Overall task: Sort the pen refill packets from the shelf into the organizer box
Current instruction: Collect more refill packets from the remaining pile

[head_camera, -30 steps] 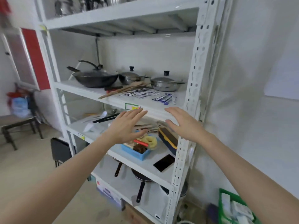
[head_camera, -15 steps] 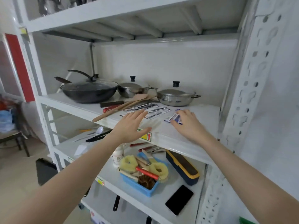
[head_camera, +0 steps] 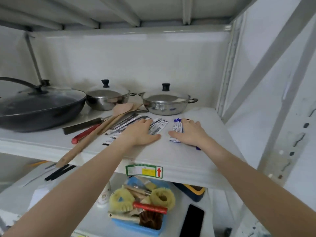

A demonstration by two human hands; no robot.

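Observation:
Several black-and-white pen refill packets (head_camera: 130,123) lie fanned out on the white shelf (head_camera: 171,158). My left hand (head_camera: 142,132) rests flat on top of them, fingers spread. A small bunch of blue-and-white refill packets (head_camera: 177,127) lies to the right, partly under my right hand (head_camera: 189,134), which presses flat on them. Neither hand has lifted a packet. On the shelf below, a dark box with a yellow rim (head_camera: 193,191) shows partly under the shelf edge; I cannot tell if it is the organizer box.
A black wok (head_camera: 39,106) and two lidded steel pots (head_camera: 106,98) (head_camera: 165,101) stand at the shelf's back. Wooden spatulas (head_camera: 102,124) and a red-handled tool (head_camera: 83,134) lie left of the packets. Below are a blue tray of brushes (head_camera: 142,207) and a black phone (head_camera: 192,219).
I have moved closer to the shelf. Both hands slid forward and came down flat on the packets, the left on the black-and-white ones, the right on the blue ones.

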